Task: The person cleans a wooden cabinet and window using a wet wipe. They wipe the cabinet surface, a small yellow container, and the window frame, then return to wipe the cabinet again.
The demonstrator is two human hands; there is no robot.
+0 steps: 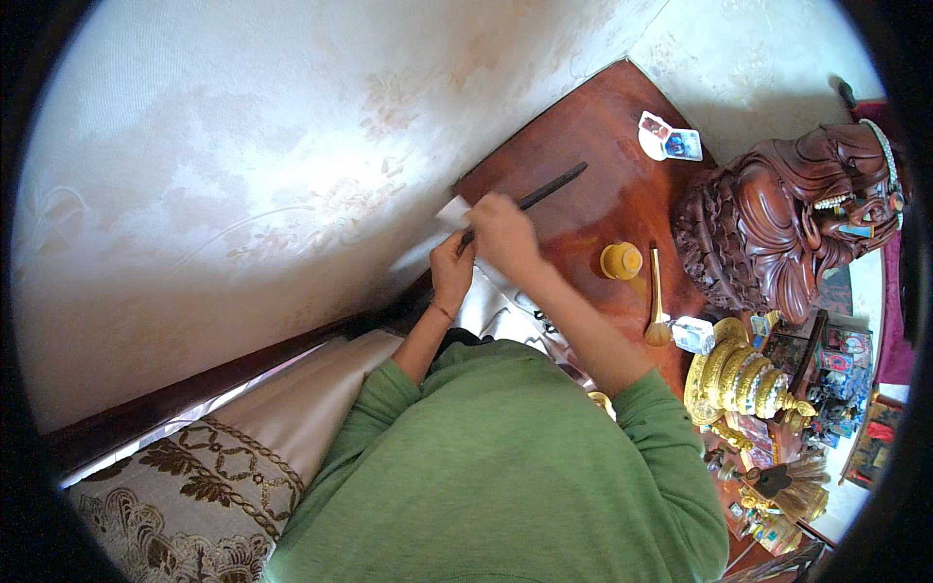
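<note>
My left hand (452,271), with a thin band at its wrist, closes around the lower end of a long dark stick (552,188). Beside it, my right hand (503,233) is at the stick's lower part, with a white piece of paper or cloth (453,211) by its fingers. The stick's far end points up over the reddish wooden table top (576,116). What exactly the right fingers grip is hidden by the hand itself.
On the table are a yellow cup-like container (621,261), a soft brush (657,306), a clear crystal block (692,334), small picture cards (683,144), a carved wooden statue (773,218) and a gold tiered ornament (736,379). A papered wall (255,146) borders the left; a patterned curtain (197,481) hangs lower left.
</note>
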